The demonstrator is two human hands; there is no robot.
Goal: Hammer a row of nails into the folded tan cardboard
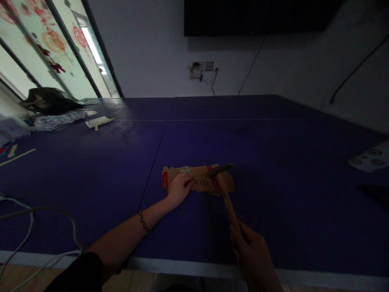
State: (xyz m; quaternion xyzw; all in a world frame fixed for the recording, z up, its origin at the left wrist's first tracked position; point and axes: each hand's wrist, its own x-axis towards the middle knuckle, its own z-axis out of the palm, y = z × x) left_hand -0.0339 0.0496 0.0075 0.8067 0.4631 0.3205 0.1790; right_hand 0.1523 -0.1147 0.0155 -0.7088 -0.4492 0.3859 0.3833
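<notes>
Right grip point(253, 250) holds a hammer point(225, 191): dark head point(221, 170), wooden handle point(231, 209)

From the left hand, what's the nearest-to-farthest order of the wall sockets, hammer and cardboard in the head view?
1. Cardboard: directly beneath the left hand.
2. Hammer: to its right, gripped by the right hand.
3. Wall sockets: well ahead, beyond the cardboard.

Cardboard point(202, 173) lies on the table point(273, 162); the left hand point(179, 188) is on its left part; the head of the hammer point(229, 198) is over its right part, the handle running near to the right hand point(254, 248); nails point(204, 182) sit between left hand and hammer; a bag point(51, 101) is far left; behind, a screen point(258, 16) hangs above sockets point(209, 66).
</notes>
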